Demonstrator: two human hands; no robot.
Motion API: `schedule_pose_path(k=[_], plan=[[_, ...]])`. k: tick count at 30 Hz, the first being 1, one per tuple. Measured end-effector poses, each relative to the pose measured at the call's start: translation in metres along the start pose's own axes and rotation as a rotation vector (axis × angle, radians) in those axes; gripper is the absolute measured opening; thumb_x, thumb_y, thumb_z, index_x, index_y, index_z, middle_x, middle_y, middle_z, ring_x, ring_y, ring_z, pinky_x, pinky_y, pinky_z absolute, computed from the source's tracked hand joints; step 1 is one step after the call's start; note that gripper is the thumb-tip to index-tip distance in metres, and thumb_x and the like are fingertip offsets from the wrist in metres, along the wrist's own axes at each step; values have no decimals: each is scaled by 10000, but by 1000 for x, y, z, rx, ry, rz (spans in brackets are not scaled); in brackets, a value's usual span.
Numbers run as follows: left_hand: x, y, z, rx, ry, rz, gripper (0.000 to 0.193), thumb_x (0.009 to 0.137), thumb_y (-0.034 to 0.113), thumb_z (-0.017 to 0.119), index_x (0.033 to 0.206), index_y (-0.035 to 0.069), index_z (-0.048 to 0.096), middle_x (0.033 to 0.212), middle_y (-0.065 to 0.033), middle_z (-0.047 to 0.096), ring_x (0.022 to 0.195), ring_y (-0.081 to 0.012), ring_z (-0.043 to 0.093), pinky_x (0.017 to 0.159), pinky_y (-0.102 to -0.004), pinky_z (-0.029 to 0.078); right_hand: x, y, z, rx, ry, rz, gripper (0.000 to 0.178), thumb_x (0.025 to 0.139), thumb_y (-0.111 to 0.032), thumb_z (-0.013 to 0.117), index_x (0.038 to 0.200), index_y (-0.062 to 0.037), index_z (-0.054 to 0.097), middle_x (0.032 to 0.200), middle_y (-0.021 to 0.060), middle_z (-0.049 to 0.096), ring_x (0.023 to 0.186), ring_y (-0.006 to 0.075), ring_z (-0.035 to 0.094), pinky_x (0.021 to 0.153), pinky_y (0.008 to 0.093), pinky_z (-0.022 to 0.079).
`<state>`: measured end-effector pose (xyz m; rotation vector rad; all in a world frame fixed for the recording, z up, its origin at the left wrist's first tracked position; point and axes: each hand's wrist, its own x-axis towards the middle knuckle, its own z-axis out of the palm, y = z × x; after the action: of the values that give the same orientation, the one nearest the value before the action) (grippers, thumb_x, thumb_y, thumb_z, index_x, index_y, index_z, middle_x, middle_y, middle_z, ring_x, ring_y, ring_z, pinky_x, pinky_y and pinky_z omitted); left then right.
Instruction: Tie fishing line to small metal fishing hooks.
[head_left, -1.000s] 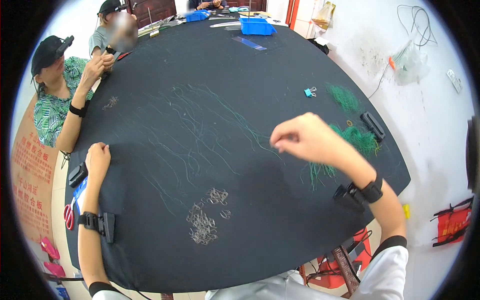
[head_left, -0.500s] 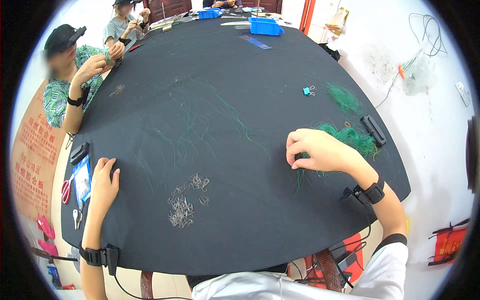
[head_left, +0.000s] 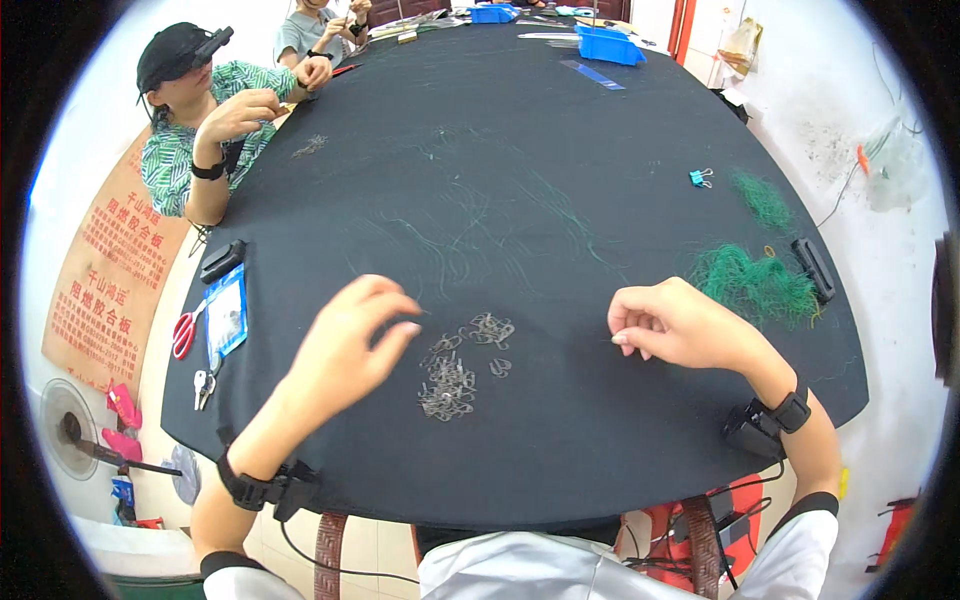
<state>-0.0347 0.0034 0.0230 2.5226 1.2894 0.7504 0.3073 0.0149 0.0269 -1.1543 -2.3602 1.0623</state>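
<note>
My left hand (head_left: 362,338) hovers over the black tabletop just left of a pile of small grey metal hooks (head_left: 447,388). Its thumb and fingers are apart, with nothing plainly between them. To the right of the pile is my right hand (head_left: 678,322), its fingers curled and the thumb pressed to them in a pinch. Whatever lies in that pinch is too fine to name. A tangle of green thread (head_left: 755,285) rests beyond my right hand, and a smaller green bundle (head_left: 762,200) sits farther back. Loose green strands (head_left: 480,235) spread across the middle.
Red-handled scissors (head_left: 184,334), a blue-edged packet (head_left: 228,312), keys (head_left: 204,388) and a black device (head_left: 222,262) lie at the left edge. A teal binder clip (head_left: 700,179) and another black device (head_left: 813,270) are at right. Two people sit along the far left side.
My left hand has left the table's left side and moved right toward the hooks. My right hand has drawn away from the green tangle, fingers pinched. The view has swung left.
</note>
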Motion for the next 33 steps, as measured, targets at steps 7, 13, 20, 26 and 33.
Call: schedule_pose_path(k=[7, 13, 20, 26, 33], plan=[[14, 29, 28, -169, -198, 81, 118, 795, 126, 689, 815, 37, 613, 755, -76, 565, 654, -216, 590, 570, -325, 479, 41, -22, 46, 242, -55, -80, 48, 908, -71, 541, 897, -28, 521, 662, 11, 585, 585, 66, 564, 501, 213, 432], [8, 29, 45, -75, -73, 74, 189, 753, 177, 729, 777, 59, 583, 730, -52, 537, 663, -222, 576, 559, -337, 466, 44, -12, 47, 625, -90, 139, 87, 923, -119, 558, 891, -48, 518, 656, -7, 562, 559, 45, 526, 477, 201, 409], [2, 32, 49, -151, -55, 70, 103, 767, 85, 697, 816, 59, 611, 794, -67, 587, 710, -238, 602, 617, -336, 482, 43, -11, 49, 608, -86, 112, 88, 923, -126, 559, 898, -50, 521, 659, -11, 556, 557, 36, 518, 477, 190, 419], [-2, 35, 46, -158, 1, -13, 116, 752, 69, 704, 820, 47, 613, 822, -85, 584, 733, -249, 595, 633, -337, 477, 45, -11, 47, 595, -104, 111, 92, 921, -129, 563, 894, -48, 528, 654, -12, 561, 555, 35, 517, 478, 189, 422], [-4, 40, 42, -85, -21, -53, 139, 738, 68, 719, 816, 35, 609, 798, -84, 580, 724, -244, 586, 630, -328, 471, 43, -11, 48, 584, -101, 96, 87, 920, -120, 565, 895, -46, 529, 661, -12, 562, 561, 34, 516, 481, 189, 420]])
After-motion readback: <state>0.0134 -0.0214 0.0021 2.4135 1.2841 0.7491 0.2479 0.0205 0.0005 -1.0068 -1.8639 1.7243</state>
